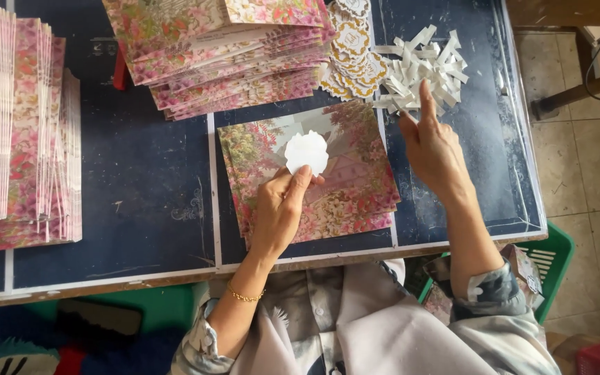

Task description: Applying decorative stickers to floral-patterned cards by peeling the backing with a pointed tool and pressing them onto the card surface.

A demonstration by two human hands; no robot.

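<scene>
I see my left hand (280, 208) pinching a white scallop-edged paper sticker (306, 151) between thumb and fingertips, its blank side up. Directly under those fingers lies a small stack of pink floral paper cards (355, 187) on the dark blue table (140, 187). My right hand (433, 149) grasps nothing; its index finger points up, the tip touching a heap of white paper strips (421, 66). Just left of that fingertip sits a pile of gold-patterned scalloped stickers (352, 52), beside a taller stack of floral cards (230, 55).
</scene>
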